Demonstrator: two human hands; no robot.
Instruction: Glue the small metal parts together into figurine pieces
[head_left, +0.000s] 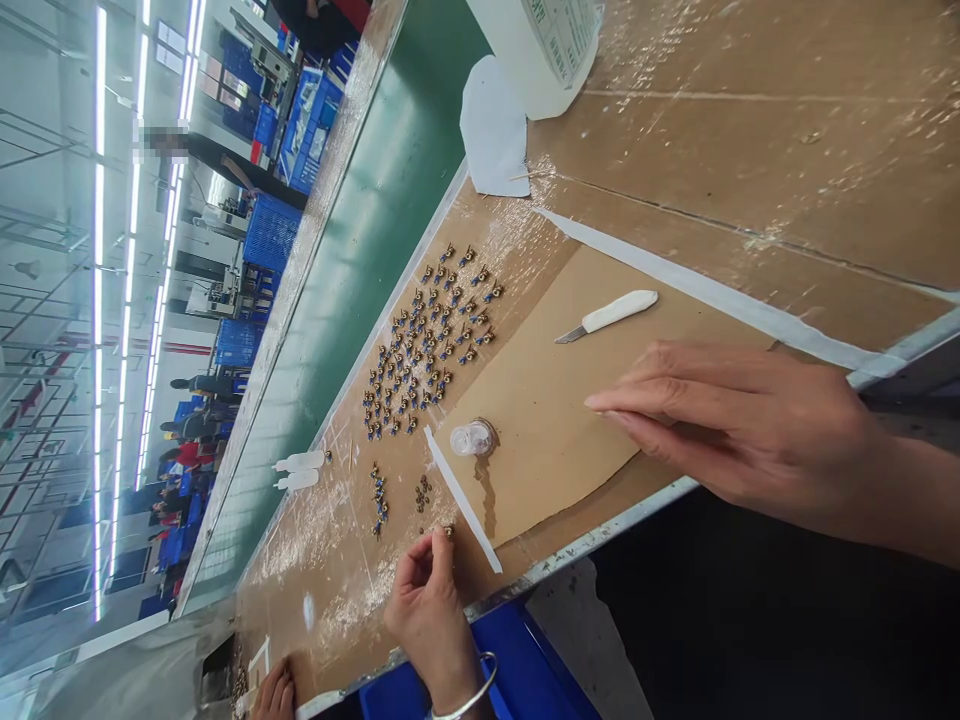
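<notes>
Plainly, the left hand [427, 600], fingers [429, 548] pinched on a tiny part [448, 530], sits just beside the loose parts [380, 505]; the right hand [735, 430] lies flat, released, well apart.

- Long ceiling light strips [97, 300] blaze down the hall.
- Blue crates [270, 232] stack up beside machines.
- A green conveyor belt [375, 230] runs alongside the cardboard-topped bench [750, 150].
- People [187, 430] work far off.
</notes>
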